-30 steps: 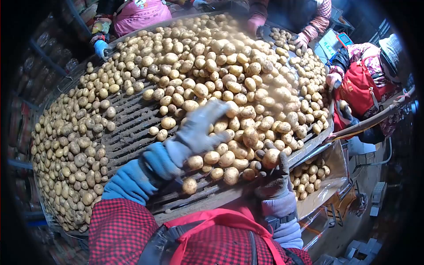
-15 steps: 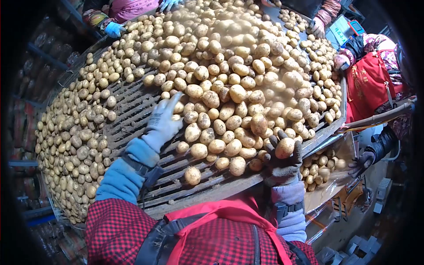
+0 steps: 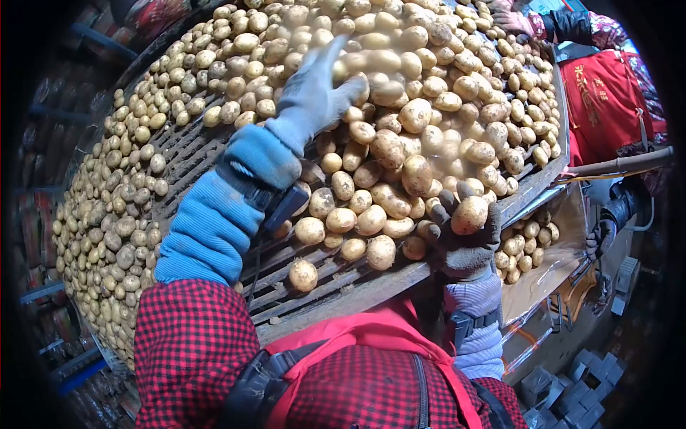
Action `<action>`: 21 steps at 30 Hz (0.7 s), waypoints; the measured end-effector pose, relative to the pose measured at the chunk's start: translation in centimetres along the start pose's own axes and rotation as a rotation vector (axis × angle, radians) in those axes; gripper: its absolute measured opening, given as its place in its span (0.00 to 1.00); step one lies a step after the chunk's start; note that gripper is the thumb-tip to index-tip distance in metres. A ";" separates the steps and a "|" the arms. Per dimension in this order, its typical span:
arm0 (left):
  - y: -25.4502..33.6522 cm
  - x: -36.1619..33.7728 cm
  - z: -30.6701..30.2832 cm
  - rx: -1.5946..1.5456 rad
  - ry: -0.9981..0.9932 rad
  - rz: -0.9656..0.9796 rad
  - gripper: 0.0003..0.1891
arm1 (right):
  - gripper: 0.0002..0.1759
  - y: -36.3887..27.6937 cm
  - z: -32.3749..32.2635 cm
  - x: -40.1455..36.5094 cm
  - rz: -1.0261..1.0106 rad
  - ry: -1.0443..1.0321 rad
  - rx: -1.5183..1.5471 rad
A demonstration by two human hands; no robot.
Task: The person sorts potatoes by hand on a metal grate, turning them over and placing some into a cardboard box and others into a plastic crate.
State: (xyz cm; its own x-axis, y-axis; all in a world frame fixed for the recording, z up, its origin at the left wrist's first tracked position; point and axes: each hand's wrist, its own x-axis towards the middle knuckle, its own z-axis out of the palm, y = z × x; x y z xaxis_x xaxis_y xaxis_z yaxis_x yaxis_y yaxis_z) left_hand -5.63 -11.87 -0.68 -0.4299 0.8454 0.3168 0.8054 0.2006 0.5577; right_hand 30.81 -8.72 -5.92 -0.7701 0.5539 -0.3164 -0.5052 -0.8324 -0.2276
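Observation:
My left hand (image 3: 318,89), in a grey glove with a blue sleeve, reaches far out over the big pile of potatoes (image 3: 400,93), fingers spread and holding nothing. My right hand (image 3: 461,232), in a dark glove, is closed around one potato (image 3: 469,214) at the near right edge of the slatted sorting table (image 3: 214,171). Loose potatoes lie just left of that hand.
Smaller potatoes (image 3: 107,222) fill the table's left rim. A lined box (image 3: 550,264) with potatoes sits below the right edge. A co-worker in a red apron (image 3: 607,100) stands at the right, a gloved hand (image 3: 514,21) on the pile. Grey blocks lie on the floor.
My left hand has swung from the bare slats up and forward over the pile. My right hand keeps the potato at the table edge. The view has tilted down.

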 end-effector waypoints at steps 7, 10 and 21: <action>1.9 -4.2 -5.7 -0.013 -0.062 0.122 0.50 | 0.42 0.2 -0.1 -0.1 -0.039 0.008 -0.090; 0.1 -11.3 -9.4 0.100 -0.189 0.009 0.50 | 0.43 -0.2 -0.3 -0.1 -0.017 -0.035 -0.018; 0.8 -26.9 -5.7 0.289 -0.401 0.603 0.25 | 0.42 -0.4 -0.2 0.4 0.006 -0.081 -0.025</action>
State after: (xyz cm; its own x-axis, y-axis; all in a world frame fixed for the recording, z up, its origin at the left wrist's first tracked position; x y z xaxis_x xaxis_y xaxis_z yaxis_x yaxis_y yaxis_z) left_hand 4.22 -37.33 -4.41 0.2525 0.9526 0.1697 0.9512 -0.2765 0.1373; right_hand 30.74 -8.18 -6.21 -0.8023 0.5454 -0.2424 -0.4919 -0.8343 -0.2490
